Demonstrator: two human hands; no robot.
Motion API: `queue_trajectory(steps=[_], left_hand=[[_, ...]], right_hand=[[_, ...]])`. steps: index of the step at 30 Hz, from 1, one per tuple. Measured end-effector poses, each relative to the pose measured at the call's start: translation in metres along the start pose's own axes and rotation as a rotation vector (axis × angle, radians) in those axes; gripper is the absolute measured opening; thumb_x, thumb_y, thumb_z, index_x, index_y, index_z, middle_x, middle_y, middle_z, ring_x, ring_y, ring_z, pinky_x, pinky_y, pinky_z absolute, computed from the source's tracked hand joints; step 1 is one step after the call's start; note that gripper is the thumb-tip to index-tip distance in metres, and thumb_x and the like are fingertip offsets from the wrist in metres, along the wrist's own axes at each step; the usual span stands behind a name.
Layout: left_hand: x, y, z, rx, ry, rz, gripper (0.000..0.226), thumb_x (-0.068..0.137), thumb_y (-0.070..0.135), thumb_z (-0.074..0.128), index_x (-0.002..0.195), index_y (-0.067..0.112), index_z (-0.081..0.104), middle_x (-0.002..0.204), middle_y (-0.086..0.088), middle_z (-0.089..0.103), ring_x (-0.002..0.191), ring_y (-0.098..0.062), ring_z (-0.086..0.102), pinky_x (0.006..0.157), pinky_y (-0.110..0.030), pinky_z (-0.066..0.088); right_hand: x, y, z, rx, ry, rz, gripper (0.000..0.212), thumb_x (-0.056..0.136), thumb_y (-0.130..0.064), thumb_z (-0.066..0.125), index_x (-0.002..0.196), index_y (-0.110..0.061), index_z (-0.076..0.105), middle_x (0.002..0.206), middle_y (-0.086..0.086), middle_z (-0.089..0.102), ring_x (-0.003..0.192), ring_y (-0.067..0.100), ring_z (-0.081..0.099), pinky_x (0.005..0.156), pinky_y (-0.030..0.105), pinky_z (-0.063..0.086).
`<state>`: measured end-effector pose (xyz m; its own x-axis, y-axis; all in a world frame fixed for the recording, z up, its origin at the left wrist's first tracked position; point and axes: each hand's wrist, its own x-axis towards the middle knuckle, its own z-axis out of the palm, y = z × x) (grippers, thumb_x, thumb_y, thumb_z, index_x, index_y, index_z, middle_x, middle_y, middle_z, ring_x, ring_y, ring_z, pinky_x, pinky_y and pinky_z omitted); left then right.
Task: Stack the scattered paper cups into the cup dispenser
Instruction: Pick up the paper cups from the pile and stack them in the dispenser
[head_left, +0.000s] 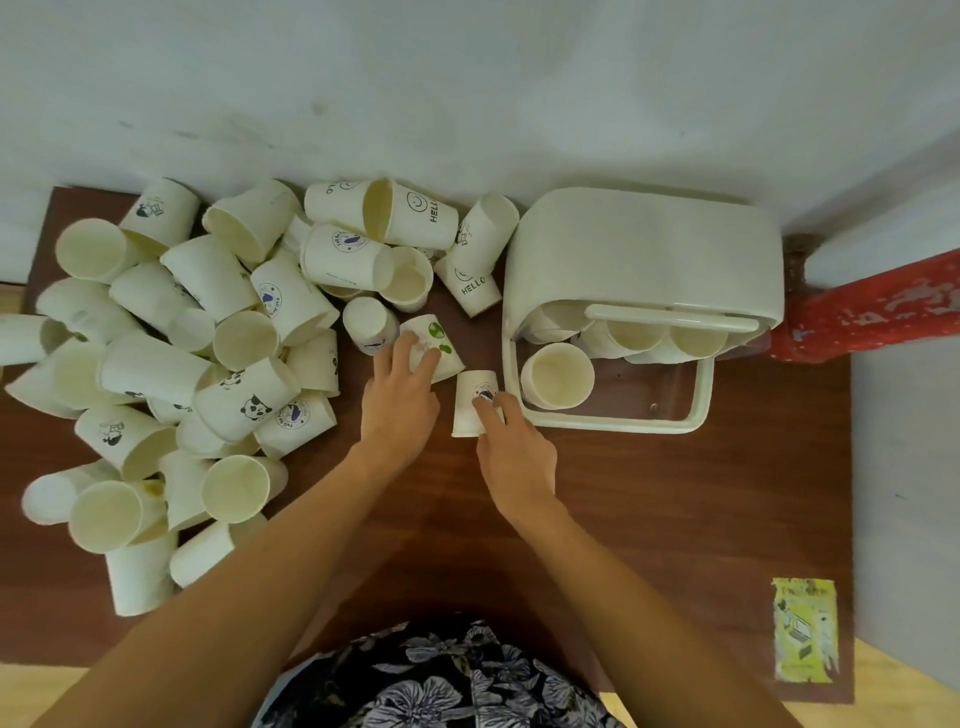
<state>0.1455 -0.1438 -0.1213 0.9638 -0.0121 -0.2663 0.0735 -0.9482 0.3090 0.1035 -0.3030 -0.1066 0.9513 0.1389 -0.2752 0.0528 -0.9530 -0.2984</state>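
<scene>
Several white paper cups (171, 364) lie scattered in a heap over the left half of the brown table (649, 509). The cream cup dispenser (644, 260) stands at the back right, its front open, with one cup (557, 375) upright in the tray and more cups behind its bar. My left hand (400, 400) grips a cup with green leaf print (439, 338) lying on its side. My right hand (511, 441) holds an upside-down cup with a blue logo (470, 402), fingers on its side, just left of the dispenser.
A white wall runs along the table's back edge. A red post (872, 306) stands right of the dispenser. A yellow-green sticker (804, 629) sits on the table's front right corner. My flower-print clothing (441, 680) is at the table's near edge.
</scene>
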Motion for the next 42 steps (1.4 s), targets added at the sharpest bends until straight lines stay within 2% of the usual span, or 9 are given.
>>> queue_trajectory(steps=[5, 9, 12, 15, 21, 27, 32, 37, 42], left_hand=[[0.016, 0.0, -0.006, -0.015, -0.037, 0.025, 0.05, 0.079, 0.005, 0.066, 0.124, 0.013, 0.047, 0.144, -0.012, 0.03, 0.129, -0.038, 0.031, 0.079, -0.05, 0.054], [0.025, 0.001, -0.014, -0.085, -0.001, 0.012, 0.048, 0.082, -0.001, 0.06, 0.127, 0.013, 0.05, 0.13, -0.015, 0.041, 0.113, -0.037, 0.046, 0.076, -0.046, 0.054], [0.019, 0.005, -0.023, -0.204, 0.092, -0.015, 0.034, 0.086, -0.001, 0.053, 0.117, 0.01, 0.06, 0.112, -0.014, 0.053, 0.092, -0.033, 0.057, 0.071, -0.038, 0.047], [0.005, 0.012, -0.041, -0.362, 0.127, -0.113, 0.024, 0.088, 0.008, 0.053, 0.109, 0.013, 0.065, 0.105, -0.008, 0.059, 0.088, -0.023, 0.057, 0.074, -0.033, 0.043], [-0.03, 0.045, -0.09, -0.749, 0.111, -0.246, 0.017, 0.092, 0.019, 0.056, 0.105, 0.02, 0.065, 0.088, 0.0, 0.062, 0.057, -0.016, 0.066, 0.056, -0.031, 0.058], [-0.04, 0.077, -0.122, -0.913, 0.095, -0.235, 0.017, 0.092, 0.016, 0.057, 0.107, 0.018, 0.066, 0.087, 0.004, 0.064, 0.052, -0.013, 0.064, 0.059, -0.029, 0.058], [-0.041, 0.099, -0.129, -0.987, 0.076, -0.195, 0.016, 0.091, 0.014, 0.059, 0.105, 0.018, 0.066, 0.089, -0.007, 0.066, 0.055, -0.019, 0.065, 0.059, -0.031, 0.059], [-0.035, 0.116, -0.119, -1.017, 0.076, -0.196, 0.014, 0.089, 0.013, 0.061, 0.101, 0.017, 0.067, 0.089, -0.012, 0.065, 0.067, -0.028, 0.068, 0.057, -0.031, 0.058], [-0.029, 0.132, -0.095, -1.059, -0.018, -0.258, 0.014, 0.087, 0.01, 0.066, 0.1, 0.015, 0.065, 0.095, -0.013, 0.065, 0.068, -0.016, 0.069, 0.068, -0.033, 0.061]], right_hand=[[-0.003, -0.003, -0.017, 0.072, 0.075, 0.081, 0.012, 0.095, -0.023, 0.056, 0.104, -0.018, 0.062, 0.093, 0.0, 0.062, 0.072, 0.022, 0.062, 0.055, 0.033, 0.048], [-0.014, 0.002, -0.052, 0.33, 0.06, 0.261, 0.017, 0.098, -0.03, 0.05, 0.11, -0.025, 0.06, 0.09, -0.011, 0.065, 0.078, 0.01, 0.061, 0.071, 0.033, 0.054], [-0.024, 0.007, -0.077, 0.548, 0.17, 0.32, 0.01, 0.095, -0.029, 0.055, 0.103, -0.029, 0.061, 0.077, -0.014, 0.065, 0.067, 0.01, 0.064, 0.066, 0.038, 0.056], [-0.03, 0.013, -0.101, 0.729, 0.293, 0.396, 0.008, 0.093, -0.026, 0.058, 0.1, -0.03, 0.06, 0.073, -0.009, 0.067, 0.059, 0.015, 0.065, 0.061, 0.04, 0.055], [-0.027, 0.03, -0.127, 0.817, 0.427, 0.444, 0.016, 0.094, -0.022, 0.057, 0.109, -0.026, 0.059, 0.073, -0.002, 0.066, 0.058, 0.015, 0.065, 0.06, 0.035, 0.057], [-0.018, 0.042, -0.115, 0.862, 0.197, 0.449, 0.027, 0.094, -0.021, 0.057, 0.121, -0.017, 0.056, 0.081, 0.008, 0.068, 0.057, 0.014, 0.068, 0.064, 0.039, 0.061], [-0.02, 0.047, -0.11, 1.03, 0.166, 0.503, 0.023, 0.094, -0.016, 0.059, 0.117, -0.012, 0.056, 0.084, 0.012, 0.07, 0.06, 0.013, 0.067, 0.058, 0.028, 0.058], [-0.019, 0.057, -0.106, 1.09, 0.127, 0.514, 0.02, 0.094, -0.016, 0.058, 0.114, -0.014, 0.058, 0.086, 0.011, 0.07, 0.063, 0.013, 0.066, 0.062, 0.029, 0.059], [-0.023, 0.072, -0.102, 1.103, 0.044, 0.517, 0.017, 0.094, -0.012, 0.055, 0.109, -0.014, 0.063, 0.094, 0.009, 0.069, 0.067, 0.012, 0.068, 0.068, 0.027, 0.059]])
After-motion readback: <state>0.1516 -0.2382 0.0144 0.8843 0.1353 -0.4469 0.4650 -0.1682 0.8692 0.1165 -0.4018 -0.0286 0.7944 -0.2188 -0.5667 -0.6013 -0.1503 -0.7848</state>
